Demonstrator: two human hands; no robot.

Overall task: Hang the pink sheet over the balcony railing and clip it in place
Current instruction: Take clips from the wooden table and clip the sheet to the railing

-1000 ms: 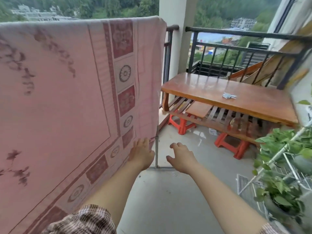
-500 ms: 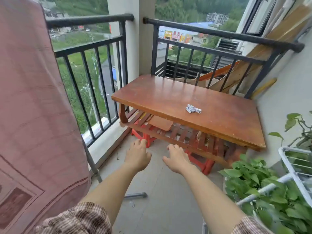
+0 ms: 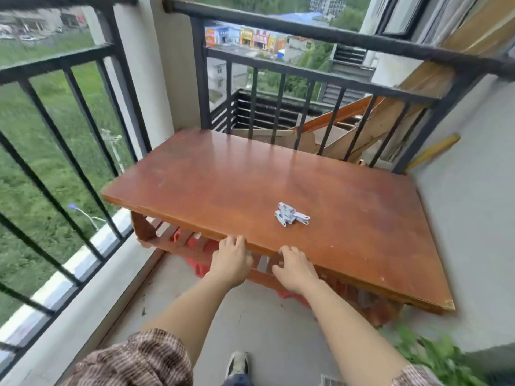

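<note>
As sheet left view, hands (image 3: pixel 262 267) neared clips (image 3: pixel 290 214)

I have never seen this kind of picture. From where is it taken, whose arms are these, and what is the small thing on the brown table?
There is no machine here. The picture comes from one wide camera worn on a person's head, looking forward and down, so the two bare arms belong to that person. The left hand and the right hand both reach toward the near edge of the reddish-brown wooden table; both are open and hold nothing. On the table lies a small pile of pale clothes clips. The black metal balcony railing runs behind the table and along the left. The pink sheet is not visible in this picture.
</note>
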